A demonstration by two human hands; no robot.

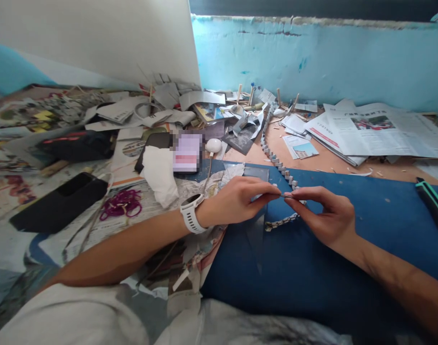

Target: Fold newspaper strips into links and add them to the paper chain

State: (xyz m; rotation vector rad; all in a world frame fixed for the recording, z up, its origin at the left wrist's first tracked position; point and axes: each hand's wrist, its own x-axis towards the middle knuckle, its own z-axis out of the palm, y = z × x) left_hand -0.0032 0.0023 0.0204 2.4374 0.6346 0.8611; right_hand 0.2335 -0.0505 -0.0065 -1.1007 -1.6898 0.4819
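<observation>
My left hand (242,199), with a white watch (192,213) on its wrist, pinches one end of a small, thin folded paper strip (285,196). Facing it, my right hand (324,213) pinches the other end between thumb and fingers. The strip is mostly hidden by the fingertips. Behind and below the hands runs a chain of folded paper links (276,163). Its far part lies on the table and its near end rests on the blue cutting mat (269,287). I cannot tell whether the strip joins the chain. A clear set square (253,239) lies under my left hand.
A green and black utility knife (434,203) lies at the right. Newspapers (387,129) are piled at the back right. Paper scraps, a phone (187,152), a white charger (213,145), crumpled tissue (159,175), purple cord (122,204) and a black case (59,201) crowd the left.
</observation>
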